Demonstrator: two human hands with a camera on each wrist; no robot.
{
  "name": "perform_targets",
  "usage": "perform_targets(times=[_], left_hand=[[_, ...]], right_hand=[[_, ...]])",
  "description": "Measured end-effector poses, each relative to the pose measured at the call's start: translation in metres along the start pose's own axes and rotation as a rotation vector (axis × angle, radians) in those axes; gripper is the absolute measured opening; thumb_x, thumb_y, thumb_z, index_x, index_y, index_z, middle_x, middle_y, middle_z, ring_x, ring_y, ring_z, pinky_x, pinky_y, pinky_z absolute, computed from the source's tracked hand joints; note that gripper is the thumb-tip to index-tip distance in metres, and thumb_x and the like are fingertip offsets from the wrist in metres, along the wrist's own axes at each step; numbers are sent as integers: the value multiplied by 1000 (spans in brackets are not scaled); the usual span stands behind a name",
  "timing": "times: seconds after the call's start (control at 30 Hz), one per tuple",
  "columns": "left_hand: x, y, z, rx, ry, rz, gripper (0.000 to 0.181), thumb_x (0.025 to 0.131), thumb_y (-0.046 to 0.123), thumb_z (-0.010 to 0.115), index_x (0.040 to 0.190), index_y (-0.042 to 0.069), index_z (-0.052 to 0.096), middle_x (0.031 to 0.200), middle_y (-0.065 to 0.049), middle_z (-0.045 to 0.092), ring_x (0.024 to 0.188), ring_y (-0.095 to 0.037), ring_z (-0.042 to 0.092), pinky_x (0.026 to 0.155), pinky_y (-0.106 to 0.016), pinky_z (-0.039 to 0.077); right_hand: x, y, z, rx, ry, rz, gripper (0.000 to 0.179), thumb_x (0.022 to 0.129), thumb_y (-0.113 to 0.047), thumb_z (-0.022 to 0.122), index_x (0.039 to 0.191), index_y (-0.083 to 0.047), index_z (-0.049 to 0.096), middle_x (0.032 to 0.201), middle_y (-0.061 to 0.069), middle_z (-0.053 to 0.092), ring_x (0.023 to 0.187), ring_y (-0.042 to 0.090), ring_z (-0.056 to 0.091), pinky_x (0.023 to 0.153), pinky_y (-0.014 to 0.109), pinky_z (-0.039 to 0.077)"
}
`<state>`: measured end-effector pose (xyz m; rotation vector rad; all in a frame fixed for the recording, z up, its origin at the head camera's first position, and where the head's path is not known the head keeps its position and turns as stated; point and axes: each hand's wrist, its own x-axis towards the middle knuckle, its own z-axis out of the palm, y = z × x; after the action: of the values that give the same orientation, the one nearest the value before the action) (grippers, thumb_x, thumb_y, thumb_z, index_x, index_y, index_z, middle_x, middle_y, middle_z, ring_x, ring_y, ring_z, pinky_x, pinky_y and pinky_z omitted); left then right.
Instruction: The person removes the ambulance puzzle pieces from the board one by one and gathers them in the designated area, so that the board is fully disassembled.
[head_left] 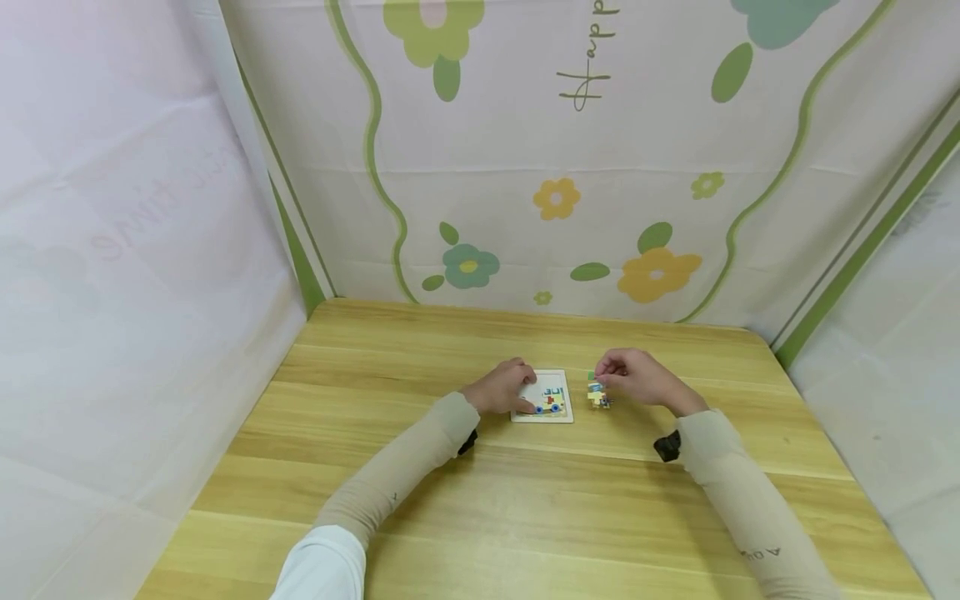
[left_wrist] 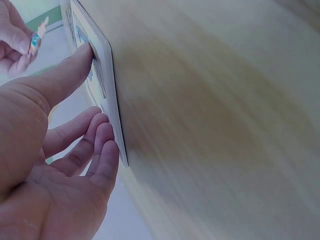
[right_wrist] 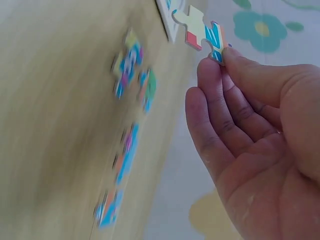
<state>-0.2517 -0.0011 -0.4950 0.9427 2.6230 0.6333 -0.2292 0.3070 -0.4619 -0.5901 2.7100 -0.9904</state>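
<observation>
A small square jigsaw board (head_left: 537,384) with a pale rim lies on the wooden table, its lower part filled with pieces showing blue wheels and a red mark. My left hand (head_left: 502,388) spans the board's left side; the thumb presses on the pieces and the other fingertips touch the border, as the left wrist view shows. Right of the board, my right hand (head_left: 637,377) pinches a jigsaw piece (right_wrist: 197,24) between thumb and fingertips, raised above the table. This piece is pale yellow with blue, red and orange parts.
Several loose jigsaw pieces (right_wrist: 129,64) lie on the table (head_left: 480,517) below my right hand, blurred in the right wrist view. A flower-printed cloth (head_left: 510,150) stands behind the table's far edge, and pale cloth walls (head_left: 135,208) rise at both sides.
</observation>
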Motion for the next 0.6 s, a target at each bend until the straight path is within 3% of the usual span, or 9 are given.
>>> perform_targets(times=[0.27, 0.6], left_hand=[[0, -2, 1, 10, -4, 5, 54, 94, 33, 82, 137, 6, 64, 129, -4, 60, 110, -15, 54, 104, -29, 49], [0, -1, 0, -5, -8, 3, 53, 94, 32, 82, 137, 6, 64, 130, -4, 60, 111, -16, 53, 106, -30, 48]], right_hand=[[-33, 20, -17, 19, 65, 45, 7, 104, -12, 67, 105, -8, 72, 98, 8, 72, 91, 29, 68, 74, 25, 55], [-45, 44, -12, 57, 66, 83, 10, 105, -11, 65, 108, -3, 72, 101, 10, 72, 91, 15, 64, 80, 24, 55]])
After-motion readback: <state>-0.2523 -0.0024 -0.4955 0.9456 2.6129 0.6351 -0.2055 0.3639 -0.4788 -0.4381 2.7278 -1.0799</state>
